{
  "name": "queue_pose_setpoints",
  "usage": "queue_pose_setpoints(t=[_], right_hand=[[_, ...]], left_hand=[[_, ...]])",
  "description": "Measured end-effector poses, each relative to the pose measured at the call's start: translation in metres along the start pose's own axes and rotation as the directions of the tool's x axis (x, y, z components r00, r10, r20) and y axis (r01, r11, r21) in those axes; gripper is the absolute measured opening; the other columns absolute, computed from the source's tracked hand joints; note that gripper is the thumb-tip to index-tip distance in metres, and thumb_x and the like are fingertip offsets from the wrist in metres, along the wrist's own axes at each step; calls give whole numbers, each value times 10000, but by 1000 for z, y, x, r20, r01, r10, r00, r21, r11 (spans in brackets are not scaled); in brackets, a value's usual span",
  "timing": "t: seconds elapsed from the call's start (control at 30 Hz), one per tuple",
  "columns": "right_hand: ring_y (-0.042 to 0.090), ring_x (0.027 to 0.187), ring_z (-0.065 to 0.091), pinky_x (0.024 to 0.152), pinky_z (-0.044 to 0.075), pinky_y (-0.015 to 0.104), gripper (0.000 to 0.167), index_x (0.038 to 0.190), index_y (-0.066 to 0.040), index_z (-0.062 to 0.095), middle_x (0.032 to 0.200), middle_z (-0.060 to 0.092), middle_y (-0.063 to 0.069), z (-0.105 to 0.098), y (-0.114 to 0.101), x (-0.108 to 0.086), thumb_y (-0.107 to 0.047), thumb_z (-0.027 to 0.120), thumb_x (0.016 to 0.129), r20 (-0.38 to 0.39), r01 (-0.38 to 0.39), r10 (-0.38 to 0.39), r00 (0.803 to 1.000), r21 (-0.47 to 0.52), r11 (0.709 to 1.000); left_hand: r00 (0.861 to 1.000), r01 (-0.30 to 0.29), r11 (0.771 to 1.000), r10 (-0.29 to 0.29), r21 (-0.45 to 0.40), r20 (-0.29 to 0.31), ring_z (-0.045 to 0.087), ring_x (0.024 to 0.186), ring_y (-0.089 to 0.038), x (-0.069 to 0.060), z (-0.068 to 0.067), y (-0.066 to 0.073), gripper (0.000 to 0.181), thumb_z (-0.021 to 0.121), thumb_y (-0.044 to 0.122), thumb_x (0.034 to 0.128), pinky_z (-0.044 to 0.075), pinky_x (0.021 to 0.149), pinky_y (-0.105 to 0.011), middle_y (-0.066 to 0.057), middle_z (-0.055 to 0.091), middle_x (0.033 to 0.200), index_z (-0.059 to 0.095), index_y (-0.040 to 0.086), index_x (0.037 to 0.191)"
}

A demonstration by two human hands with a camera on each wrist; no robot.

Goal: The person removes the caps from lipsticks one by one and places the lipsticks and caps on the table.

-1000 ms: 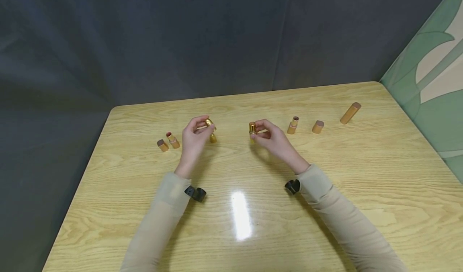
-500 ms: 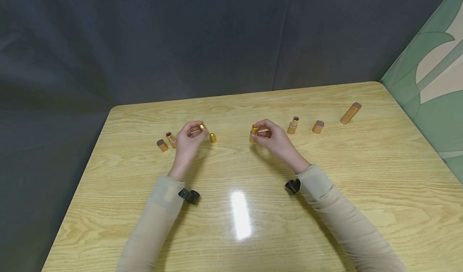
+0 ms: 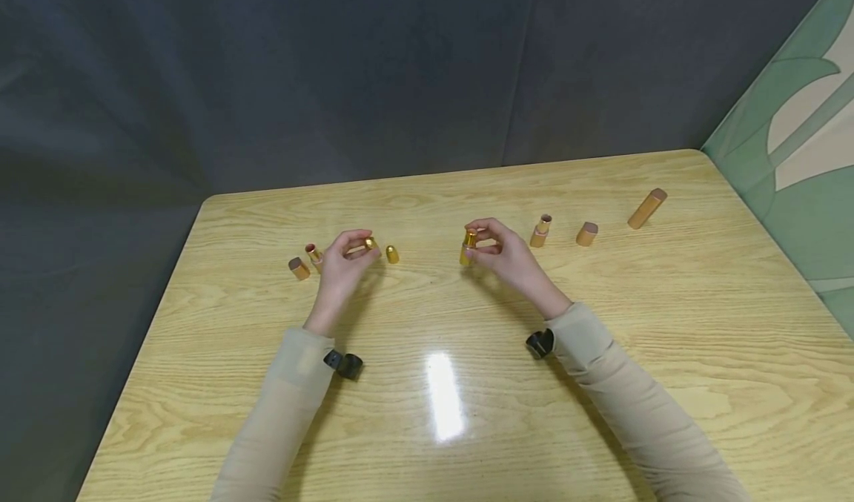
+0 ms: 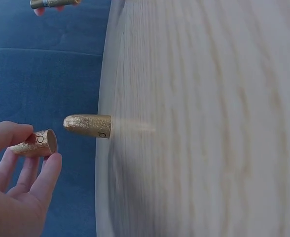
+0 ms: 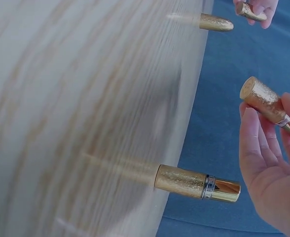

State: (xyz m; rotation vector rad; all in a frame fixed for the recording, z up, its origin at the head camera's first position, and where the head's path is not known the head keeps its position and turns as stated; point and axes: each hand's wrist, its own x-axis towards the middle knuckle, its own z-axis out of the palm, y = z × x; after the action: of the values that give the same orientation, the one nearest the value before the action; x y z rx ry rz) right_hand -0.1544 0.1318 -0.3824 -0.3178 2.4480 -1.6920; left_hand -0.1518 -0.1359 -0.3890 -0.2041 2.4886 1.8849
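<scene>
In the head view my left hand (image 3: pixel 342 268) pinches a gold, bullet-shaped lipstick cap (image 4: pixel 34 144) just above the table. The left wrist view shows the cap's open end turned towards the standing cap. That second gold cap (image 3: pixel 392 254) stands upright on the table, right beside this hand and apart from it. My right hand (image 3: pixel 503 253) pinches a gold lipstick tube (image 5: pixel 266 101), its textured base tilted in the fingers. Close to that hand, another gold lipstick tube (image 5: pixel 184 181) stands uncapped on the table, partly hidden in the head view.
Left of my left hand stand an uncapped copper lipstick tube (image 3: pixel 313 253) and a copper cap (image 3: pixel 299 268). To the right are another uncapped copper tube (image 3: pixel 540 232), a copper cap (image 3: pixel 587 234) and a tall copper lipstick (image 3: pixel 646 208). A dark curtain (image 3: pixel 373 79) hangs behind the table (image 3: pixel 427 309).
My left hand has moved left and slightly nearer to me with its cap, away from the standing cap. The tube in my right hand has shifted slightly; that hand stays in place.
</scene>
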Motion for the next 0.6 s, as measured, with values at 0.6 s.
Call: queue_pose_setpoints(t=[0.6], right_hand=[[366, 1077, 605, 897, 525, 375, 304, 1217, 33, 539, 1197, 582, 233, 0, 0, -2, -65, 594, 934, -10, 19, -20, 1000, -31, 999]], left_hand=[[999, 28, 999, -28, 31, 15, 586, 1153, -311, 0, -1, -5, 352, 623, -5, 883, 518, 939, -298, -209, 581, 1249, 573, -26, 1232]])
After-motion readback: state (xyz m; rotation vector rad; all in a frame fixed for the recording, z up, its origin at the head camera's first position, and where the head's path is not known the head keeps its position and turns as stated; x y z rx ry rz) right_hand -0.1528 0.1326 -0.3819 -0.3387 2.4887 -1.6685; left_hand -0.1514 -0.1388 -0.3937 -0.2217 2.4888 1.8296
